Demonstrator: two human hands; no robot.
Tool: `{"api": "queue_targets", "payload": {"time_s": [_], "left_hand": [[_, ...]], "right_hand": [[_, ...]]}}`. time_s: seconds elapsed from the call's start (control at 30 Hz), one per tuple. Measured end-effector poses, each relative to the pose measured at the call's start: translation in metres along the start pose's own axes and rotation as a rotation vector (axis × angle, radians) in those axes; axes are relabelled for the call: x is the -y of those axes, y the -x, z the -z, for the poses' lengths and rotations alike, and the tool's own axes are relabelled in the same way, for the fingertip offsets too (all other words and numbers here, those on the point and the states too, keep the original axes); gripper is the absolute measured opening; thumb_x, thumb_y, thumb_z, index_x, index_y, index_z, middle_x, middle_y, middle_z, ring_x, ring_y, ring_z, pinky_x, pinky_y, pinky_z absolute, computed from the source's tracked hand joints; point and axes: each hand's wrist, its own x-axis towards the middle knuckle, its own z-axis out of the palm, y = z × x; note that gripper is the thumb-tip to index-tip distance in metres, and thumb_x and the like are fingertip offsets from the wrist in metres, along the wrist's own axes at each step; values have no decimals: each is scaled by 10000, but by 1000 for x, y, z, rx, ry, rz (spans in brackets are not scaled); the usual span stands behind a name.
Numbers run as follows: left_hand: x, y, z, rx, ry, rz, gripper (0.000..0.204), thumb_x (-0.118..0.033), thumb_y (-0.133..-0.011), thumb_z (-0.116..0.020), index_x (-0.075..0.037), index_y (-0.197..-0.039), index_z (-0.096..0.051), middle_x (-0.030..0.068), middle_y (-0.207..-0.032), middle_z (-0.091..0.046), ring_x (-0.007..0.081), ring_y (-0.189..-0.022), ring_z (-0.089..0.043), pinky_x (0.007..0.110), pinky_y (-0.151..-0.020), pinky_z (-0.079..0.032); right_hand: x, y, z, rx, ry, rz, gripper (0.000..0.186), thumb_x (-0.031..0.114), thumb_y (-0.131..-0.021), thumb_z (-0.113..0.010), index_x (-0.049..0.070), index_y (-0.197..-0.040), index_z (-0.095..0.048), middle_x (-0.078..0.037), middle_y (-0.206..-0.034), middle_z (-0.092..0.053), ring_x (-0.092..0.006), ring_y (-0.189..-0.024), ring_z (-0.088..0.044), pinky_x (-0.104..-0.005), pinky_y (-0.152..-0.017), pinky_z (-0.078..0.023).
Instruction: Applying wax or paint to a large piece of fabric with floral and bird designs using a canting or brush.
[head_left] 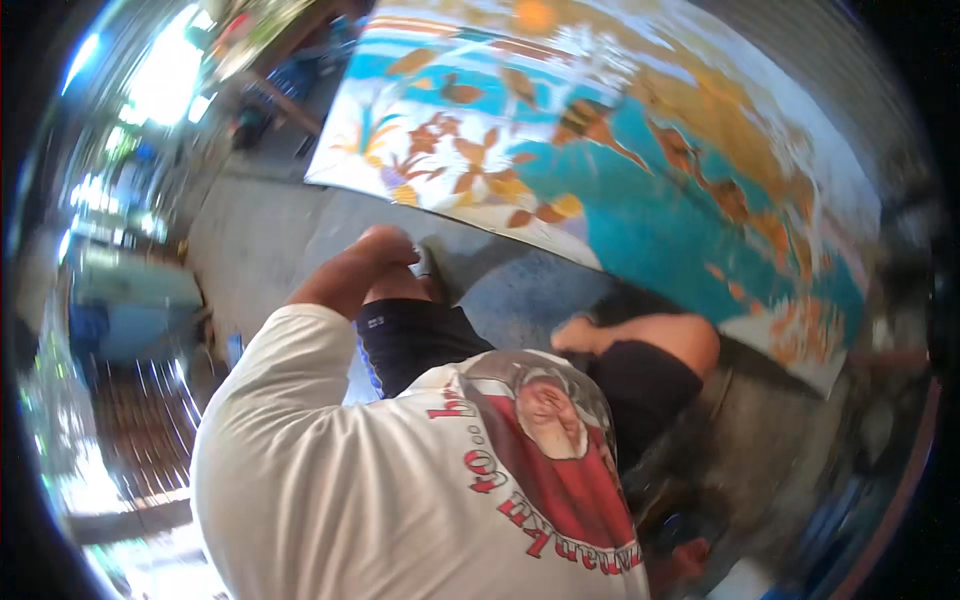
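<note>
My left arm point(340, 280) reaches forward from a loose white sleeve. At its end, my left hand point(390, 242) looks like a rounded, blurred shape over my bent left knee; its fingers cannot be made out. I see no tool in it. My right hand does not show. Ahead lies a large painted panel point(690, 215), tilted across the view. It carries turquoise water, brown and orange fish and leaf shapes, white coral-like branches and an orange disc. Its near edge is beyond my feet, apart from my left hand.
My legs, in black shorts point(420, 345), are bent on the grey concrete floor point(270, 225). A wooden table point(275, 50) stands at the far left. A pale blue-green box-like object point(135, 310) and a brown slatted panel point(145, 425) are on the left.
</note>
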Motion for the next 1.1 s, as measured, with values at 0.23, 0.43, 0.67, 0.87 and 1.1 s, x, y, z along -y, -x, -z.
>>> {"api": "queue_targets", "payload": {"time_s": [0.23, 0.43, 0.67, 0.87, 1.1], "left_hand": [[17, 5, 7, -210, 113, -84, 564, -542, -931, -627, -25, -1115, -761, 186, -1152, -738, 311, -1056, -727, 447, -892, -580], [36, -29, -3, 234, 873, -93, 670, -631, -976, -571, 6, -1108, -731, 165, -1010, -754, 310, -920, -748, 520, -729, -621], [20, -48, 42, 353, 897, -399, 744, -703, -959, -522, 12, -1009, -721, 163, -1026, -738, 293, -982, -734, 558, -826, -597], [34, -80, 40, -319, 929, -663, 593, -576, -921, -635, 7, -881, -737, 174, -852, -739, 339, -809, -723, 473, -760, -564], [58, -89, 59, -1006, 1082, -389, 603, -413, -864, -711, 27, -1264, -613, 255, -1281, -641, 426, -1229, -588, 474, -1018, -484]], "right_hand": [[-20, 2, -295, 755, -215, -65, 205, 187, -1025, -546, 0, -1089, -600, -131, -1106, -623, -274, -1010, -578, -418, -870, -500], [-147, 187, -591, 1300, -171, -446, 204, 220, -1025, -600, 64, -956, -488, -44, -864, -478, -203, -811, -500, -328, -671, -439], [-292, 483, -739, 1535, 37, -802, 234, 243, -1027, -605, 20, -1088, -637, -12, -815, -484, -130, -767, -465, -272, -662, -414], [-467, 650, -765, 1723, 348, -813, 337, 304, -1038, -594, 55, -1254, -664, -49, -910, -670, -146, -736, -573, -313, -702, -507], [-606, 770, -765, 1913, 536, -578, 311, 222, -1024, -629, 15, -1255, -653, -89, -967, -709, -149, -757, -660, -368, -718, -605]]}}
